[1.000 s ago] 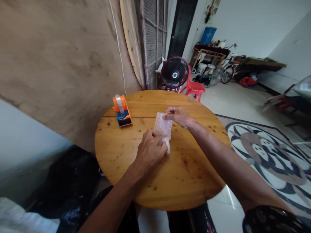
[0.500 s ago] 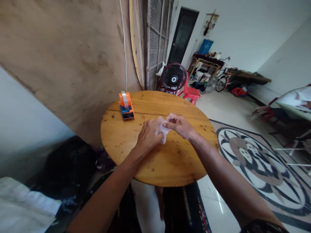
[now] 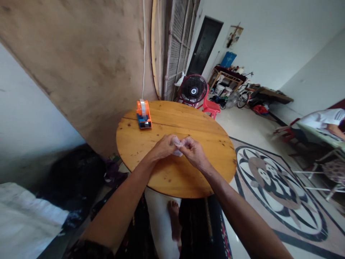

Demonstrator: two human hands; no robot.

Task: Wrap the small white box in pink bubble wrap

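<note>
Over the middle of a round wooden table (image 3: 161,183), both my hands are closed on one small, thin, whitish, see-through crumpled piece (image 3: 177,153) that looks like plastic film. My left hand (image 3: 164,146) wraps it from the left, with its fingers partly hidden behind it. From the other side, my right hand (image 3: 193,151) pinches its edge between thumb and fingers, close against the left hand. An orange and blue tape dispenser (image 3: 144,114) with a roll of clear tape stands at the table's far left, apart from both hands.
A dark red fan (image 3: 193,90) and a red plastic chair (image 3: 210,106) stand beyond the table. Black bags (image 3: 72,169) lie on the floor at left. At far right, another person's arm (image 3: 335,130) rests on a green-topped table (image 3: 314,131).
My hands have drawn closer together, and the whitish piece is now more bunched up between them. The view has shifted, showing more of the other person at right.
</note>
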